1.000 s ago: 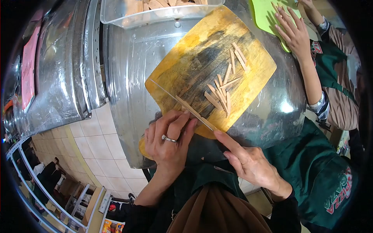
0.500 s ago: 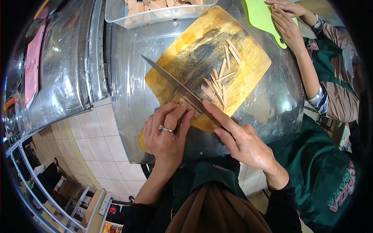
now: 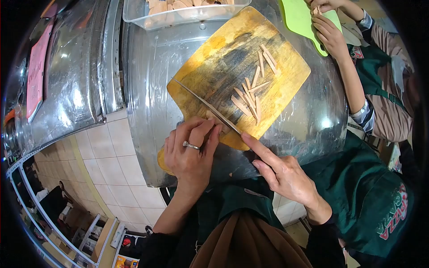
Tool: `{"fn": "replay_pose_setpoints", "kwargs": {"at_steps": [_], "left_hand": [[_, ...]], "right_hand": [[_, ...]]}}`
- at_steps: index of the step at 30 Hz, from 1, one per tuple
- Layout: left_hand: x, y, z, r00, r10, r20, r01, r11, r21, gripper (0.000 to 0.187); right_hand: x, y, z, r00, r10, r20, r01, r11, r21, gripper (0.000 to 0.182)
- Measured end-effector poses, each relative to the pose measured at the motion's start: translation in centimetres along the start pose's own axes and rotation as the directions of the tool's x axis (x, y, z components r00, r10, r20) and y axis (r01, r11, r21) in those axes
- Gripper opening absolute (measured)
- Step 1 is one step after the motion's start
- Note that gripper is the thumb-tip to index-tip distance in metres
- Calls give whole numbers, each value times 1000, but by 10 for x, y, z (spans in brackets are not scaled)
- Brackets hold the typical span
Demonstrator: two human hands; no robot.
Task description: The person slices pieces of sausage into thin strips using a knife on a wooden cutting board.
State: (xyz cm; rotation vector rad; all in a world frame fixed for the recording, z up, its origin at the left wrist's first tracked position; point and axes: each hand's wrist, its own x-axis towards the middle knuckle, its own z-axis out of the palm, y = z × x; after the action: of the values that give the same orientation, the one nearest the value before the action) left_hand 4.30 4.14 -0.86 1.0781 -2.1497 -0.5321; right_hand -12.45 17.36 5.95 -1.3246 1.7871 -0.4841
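My right hand [image 3: 288, 176] grips a long kitchen knife [image 3: 209, 106], index finger stretched along its back. The blade stands nearly on edge over a worn wooden cutting board [image 3: 201, 62], its tip pointing to the upper left. Beside the blade, the bent fingers of my left hand [image 3: 190, 149], which wears a ring, pinch a pinkish-brown slice, perhaps of processed meat [image 3: 217, 123]; my fingers and the knife partly hide it. Several thin cut strips [image 3: 250, 100] of the same colour lie scattered on the right half of the board.
A clear plastic container [image 3: 187, 18] of similar pieces stands at the top. The metal table [image 3: 308, 111] carries the board. At the upper right, a co-worker's hands [image 3: 330, 35] hold a small piece over a green cutting board [image 3: 297, 20]. A shelf rack [image 3: 42, 203] stands lower left.
The knife has come down and towards me, its blade now turned more upright. My right hand has shifted slightly lower right; my left hand stays nearly in place. The co-worker's hands have moved apart a little.
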Motion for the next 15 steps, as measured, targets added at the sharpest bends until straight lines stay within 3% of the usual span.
{"fn": "replay_pose_setpoints", "kwargs": {"at_steps": [2, 5, 11, 15], "left_hand": [[1, 1, -1, 1000, -1, 3, 1, 1000, 0, 30], [2, 2, -1, 1000, 2, 1, -2, 1000, 2, 29], [1, 1, -1, 1000, 9, -7, -9, 1000, -4, 27], [0, 2, -1, 1000, 7, -4, -7, 1000, 10, 27]], "right_hand": [[2, -10, -7, 992, 103, 68, -99, 993, -57, 61], [3, -3, -5, 998, -19, -67, 8, 987, -162, 66], [-3, -2, -4, 992, -94, -85, 97, 995, 28, 67], [-11, -2, -3, 999, -36, -17, 37, 999, 29, 69]]}}
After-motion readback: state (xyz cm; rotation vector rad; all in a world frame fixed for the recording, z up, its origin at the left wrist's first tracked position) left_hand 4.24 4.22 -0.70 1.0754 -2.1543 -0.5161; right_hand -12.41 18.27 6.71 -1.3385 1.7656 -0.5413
